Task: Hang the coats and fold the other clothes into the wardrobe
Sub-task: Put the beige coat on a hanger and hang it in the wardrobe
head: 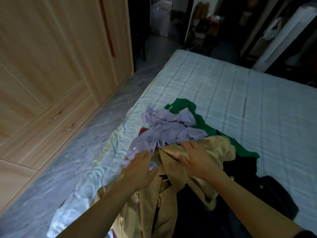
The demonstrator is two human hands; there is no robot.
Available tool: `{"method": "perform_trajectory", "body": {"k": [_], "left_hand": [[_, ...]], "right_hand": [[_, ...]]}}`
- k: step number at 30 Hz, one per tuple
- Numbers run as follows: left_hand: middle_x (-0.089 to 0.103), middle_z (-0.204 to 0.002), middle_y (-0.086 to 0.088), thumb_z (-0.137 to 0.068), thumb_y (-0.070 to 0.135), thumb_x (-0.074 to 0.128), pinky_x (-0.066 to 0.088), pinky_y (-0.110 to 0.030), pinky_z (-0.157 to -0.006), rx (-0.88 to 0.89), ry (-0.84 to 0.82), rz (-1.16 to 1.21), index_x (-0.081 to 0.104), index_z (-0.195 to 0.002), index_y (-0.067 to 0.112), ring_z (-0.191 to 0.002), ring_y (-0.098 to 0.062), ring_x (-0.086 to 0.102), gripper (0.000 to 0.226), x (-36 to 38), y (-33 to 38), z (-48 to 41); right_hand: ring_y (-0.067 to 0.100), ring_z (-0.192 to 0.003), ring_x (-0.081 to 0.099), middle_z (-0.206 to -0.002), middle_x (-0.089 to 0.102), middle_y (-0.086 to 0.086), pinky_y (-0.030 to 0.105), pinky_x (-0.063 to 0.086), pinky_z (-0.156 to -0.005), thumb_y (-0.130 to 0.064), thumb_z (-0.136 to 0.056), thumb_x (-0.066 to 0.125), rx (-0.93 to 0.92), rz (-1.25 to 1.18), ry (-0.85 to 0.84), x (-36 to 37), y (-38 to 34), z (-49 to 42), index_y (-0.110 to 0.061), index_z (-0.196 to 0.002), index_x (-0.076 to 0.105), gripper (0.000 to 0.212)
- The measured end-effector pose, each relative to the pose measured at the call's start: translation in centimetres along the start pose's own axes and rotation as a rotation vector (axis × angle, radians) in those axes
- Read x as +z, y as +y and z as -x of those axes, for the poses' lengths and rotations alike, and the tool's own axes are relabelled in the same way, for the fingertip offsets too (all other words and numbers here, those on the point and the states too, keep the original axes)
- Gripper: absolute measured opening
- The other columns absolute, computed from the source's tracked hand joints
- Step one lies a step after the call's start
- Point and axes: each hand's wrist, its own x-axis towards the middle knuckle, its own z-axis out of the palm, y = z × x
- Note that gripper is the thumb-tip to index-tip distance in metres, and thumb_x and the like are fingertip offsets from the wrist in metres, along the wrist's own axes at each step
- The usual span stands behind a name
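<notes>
Wardrobe (51, 69), doors shut, stands well left of my L hand (141, 166); bed (240, 100) lies under both hands w/ the clothes heap (173, 136). Sorting step, I judge: R hand (197, 160) rests flat, fingers spread, on tan coat (171, 170); L hand's fingers curl into lilac top (168, 126) just beyond it. Next: pull coat free of heap, then hang.

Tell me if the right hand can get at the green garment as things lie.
Probably yes. The right hand rests on the tan coat, and the green garment lies bare just beyond it; the lilac garment covers only its left part.
</notes>
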Motion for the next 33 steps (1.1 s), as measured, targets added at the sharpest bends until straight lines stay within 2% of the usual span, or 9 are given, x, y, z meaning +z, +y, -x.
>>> {"method": "perform_trajectory", "body": {"k": [5,12,15,17,20,23,25,28,33], "left_hand": [[0.053,-0.111,-0.007,-0.094,0.033,0.056,0.042,-0.041,-0.088,0.012,-0.014,0.034,0.053,-0.113,0.007,-0.102,-0.027,0.050,0.032,3.3,-1.2,-3.6],[0.051,-0.100,-0.007,-0.099,0.027,0.051,0.040,-0.037,-0.084,-0.079,-0.122,0.124,0.051,-0.109,0.004,-0.097,-0.027,0.050,0.026,7.3,-1.4,-6.9],[0.055,-0.120,-0.014,-0.103,0.017,0.041,0.035,-0.033,-0.098,-0.130,-0.244,0.130,0.055,-0.117,0.003,-0.115,-0.029,0.051,0.024,9.7,-2.2,-8.2],[0.051,-0.135,-0.017,-0.104,0.013,0.039,0.029,-0.033,-0.111,-0.146,-0.303,0.063,0.051,-0.129,-0.001,-0.130,-0.031,0.045,0.031,10.8,-2.5,-8.8],[0.054,-0.132,-0.026,-0.093,0.021,0.052,0.040,-0.051,-0.108,-0.218,-0.166,-0.004,0.053,-0.129,-0.007,-0.125,-0.041,0.051,0.045,12.2,-3.6,-9.1],[0.061,-0.120,-0.032,-0.070,0.012,0.075,0.045,-0.051,-0.102,-0.211,-0.178,-0.098,0.058,-0.122,-0.014,-0.111,-0.047,0.061,0.060,13.2,-4.6,-9.2],[0.050,-0.137,-0.032,-0.080,0.014,0.065,0.032,-0.052,-0.112,-0.203,-0.125,-0.194,0.045,-0.137,-0.012,-0.128,-0.047,0.048,0.065,13.8,-5.0,-9.2],[0.018,-0.160,-0.021,-0.099,0.029,0.038,0.007,-0.042,-0.123,-0.244,-0.134,-0.300,0.013,-0.154,0.000,-0.149,-0.033,0.015,0.067,14.7,-5.9,-9.7],[0.006,-0.163,-0.019,-0.097,0.044,0.042,0.003,-0.037,-0.122,-0.270,-0.189,-0.339,0.000,-0.155,0.003,-0.151,-0.030,0.006,0.082,14.4,-6.4,-10.6]], "right_hand": [[0.026,-0.129,0.041,-0.147,0.040,0.010,0.034,0.033,-0.105,-0.034,-0.102,0.041,0.068,0.019,-0.099,2.8,2.3,-4.0,-0.013,-0.147,0.033,0.050],[0.022,-0.137,0.036,-0.152,0.037,0.006,0.032,0.026,-0.110,-0.037,-0.102,0.037,0.065,0.077,-0.184,7.2,5.6,-7.8,-0.015,-0.150,0.029,0.053],[0.022,-0.141,0.029,-0.156,0.030,0.007,0.033,0.022,-0.114,-0.036,-0.103,0.035,0.021,0.119,-0.273,9.3,6.5,-8.9,-0.015,-0.152,0.026,0.054],[0.024,-0.137,0.034,-0.152,0.036,0.006,0.033,0.027,-0.113,-0.036,-0.100,0.043,0.049,0.089,-0.260,10.6,7.1,-9.5,-0.017,-0.148,0.032,0.053],[0.025,-0.136,0.035,-0.150,0.038,0.005,0.038,0.029,-0.112,-0.036,-0.095,0.048,0.041,0.138,-0.284,12.3,7.8,-10.2,-0.020,-0.145,0.035,0.054],[0.026,-0.136,0.036,-0.150,0.038,0.004,0.040,0.032,-0.110,-0.031,-0.093,0.048,0.038,0.169,-0.314,13.9,8.3,-10.6,-0.021,-0.145,0.034,0.054],[0.026,-0.134,0.039,-0.148,0.041,0.004,0.038,0.036,-0.106,-0.030,-0.093,0.047,0.071,0.167,-0.309,14.7,8.7,-10.7,-0.022,-0.144,0.035,0.052],[0.024,-0.126,0.046,-0.144,0.045,0.004,0.036,0.040,-0.097,-0.026,-0.095,0.048,0.100,0.179,-0.311,15.7,9.3,-10.8,-0.022,-0.143,0.036,0.050],[0.023,-0.110,0.059,-0.129,0.057,0.005,0.034,0.047,-0.088,-0.017,-0.096,0.045,0.150,0.162,-0.313,16.1,9.6,-10.8,-0.019,-0.134,0.046,0.038]]}}
